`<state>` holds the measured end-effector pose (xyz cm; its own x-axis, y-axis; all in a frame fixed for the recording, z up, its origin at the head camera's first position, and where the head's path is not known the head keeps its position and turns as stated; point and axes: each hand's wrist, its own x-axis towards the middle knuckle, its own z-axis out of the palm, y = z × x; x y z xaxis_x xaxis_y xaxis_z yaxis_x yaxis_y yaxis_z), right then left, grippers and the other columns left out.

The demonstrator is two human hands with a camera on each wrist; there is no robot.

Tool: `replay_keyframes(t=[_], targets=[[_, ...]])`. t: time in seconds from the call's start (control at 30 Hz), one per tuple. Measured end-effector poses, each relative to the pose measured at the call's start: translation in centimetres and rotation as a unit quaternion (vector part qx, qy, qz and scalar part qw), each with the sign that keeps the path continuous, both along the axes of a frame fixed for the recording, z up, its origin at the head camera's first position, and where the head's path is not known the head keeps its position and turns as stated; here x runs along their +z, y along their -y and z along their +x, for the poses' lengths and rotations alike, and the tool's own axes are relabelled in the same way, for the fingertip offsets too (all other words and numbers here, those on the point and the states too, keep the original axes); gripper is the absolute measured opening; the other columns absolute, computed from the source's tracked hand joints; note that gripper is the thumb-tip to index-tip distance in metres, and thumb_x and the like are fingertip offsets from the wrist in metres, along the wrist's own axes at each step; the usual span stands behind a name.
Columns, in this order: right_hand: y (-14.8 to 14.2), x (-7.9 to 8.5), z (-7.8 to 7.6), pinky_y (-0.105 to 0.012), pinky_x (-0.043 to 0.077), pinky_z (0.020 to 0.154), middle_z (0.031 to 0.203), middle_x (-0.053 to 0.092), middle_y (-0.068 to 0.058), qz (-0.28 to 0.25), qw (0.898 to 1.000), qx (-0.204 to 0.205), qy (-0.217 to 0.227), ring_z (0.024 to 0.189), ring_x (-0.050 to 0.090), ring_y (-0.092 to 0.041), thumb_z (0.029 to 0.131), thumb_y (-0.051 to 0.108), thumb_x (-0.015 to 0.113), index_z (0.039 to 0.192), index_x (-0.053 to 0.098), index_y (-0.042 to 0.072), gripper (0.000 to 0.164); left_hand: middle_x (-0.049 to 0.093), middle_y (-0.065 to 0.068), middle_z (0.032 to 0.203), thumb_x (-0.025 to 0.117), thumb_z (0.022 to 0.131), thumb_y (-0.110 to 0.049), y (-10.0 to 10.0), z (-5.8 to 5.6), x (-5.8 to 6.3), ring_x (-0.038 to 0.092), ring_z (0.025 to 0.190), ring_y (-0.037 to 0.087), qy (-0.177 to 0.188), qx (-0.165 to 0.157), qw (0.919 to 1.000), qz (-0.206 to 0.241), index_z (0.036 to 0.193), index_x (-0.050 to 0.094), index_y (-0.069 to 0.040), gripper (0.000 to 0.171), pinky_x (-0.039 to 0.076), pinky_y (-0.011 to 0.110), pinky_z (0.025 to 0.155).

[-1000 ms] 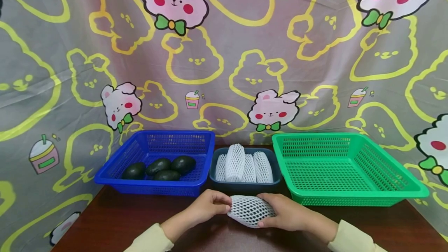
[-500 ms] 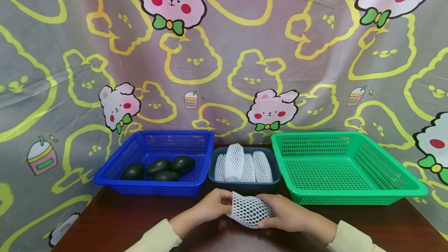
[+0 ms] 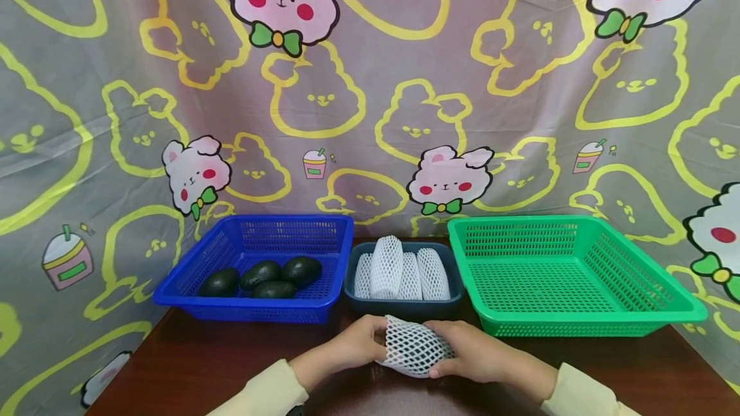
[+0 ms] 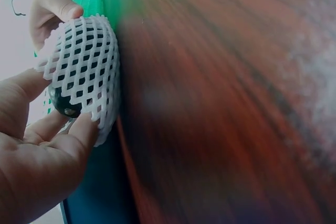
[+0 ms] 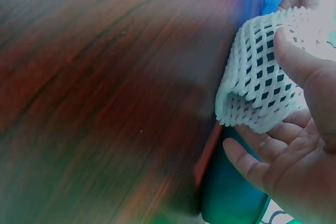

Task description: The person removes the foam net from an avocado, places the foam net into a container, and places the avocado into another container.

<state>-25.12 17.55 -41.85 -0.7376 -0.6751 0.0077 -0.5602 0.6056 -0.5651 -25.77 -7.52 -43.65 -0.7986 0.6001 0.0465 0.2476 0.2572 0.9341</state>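
A white foam net sleeve is held between both hands, low over the table front. Through its mesh shows a dark green avocado, whose rounded end is bare at the sleeve's left mouth. My left hand holds the sleeve's left edge, thumb and fingertips spread around the opening. From the right side, my right hand grips the sleeve with thumb in front and fingers behind. In the right wrist view the sleeve's right end hangs loose and open past the fruit.
Several avocados lie in a blue basket at left. Behind the hands, a dark tray holds several white foam nets. A green basket stands at right. A patterned curtain hangs behind the brown table.
My left hand has shifted slightly right, its fingers moving in at the sleeve's mouth. The sleeve's left edge has been pulled wider and upward. My right hand has stayed nearly still.
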Motion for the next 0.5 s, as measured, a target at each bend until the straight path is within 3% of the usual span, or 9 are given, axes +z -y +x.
replay_keyframes(t=[0.5], targets=[[-0.27,0.08,-0.03,-0.034,0.049,0.087,0.114,0.063,0.0,-0.004,1.0,0.001,-0.021,0.098,0.056,-0.008,0.075,0.05,0.078,0.128,0.056,0.002,0.075,0.066,-0.002,0.083,0.062,0.068,0.018,-0.15,0.29,0.41,0.058,0.071,0.004,-0.045,0.008,0.9986,-0.026,0.091,0.069,0.003,0.029,0.048,0.018,0.064]])
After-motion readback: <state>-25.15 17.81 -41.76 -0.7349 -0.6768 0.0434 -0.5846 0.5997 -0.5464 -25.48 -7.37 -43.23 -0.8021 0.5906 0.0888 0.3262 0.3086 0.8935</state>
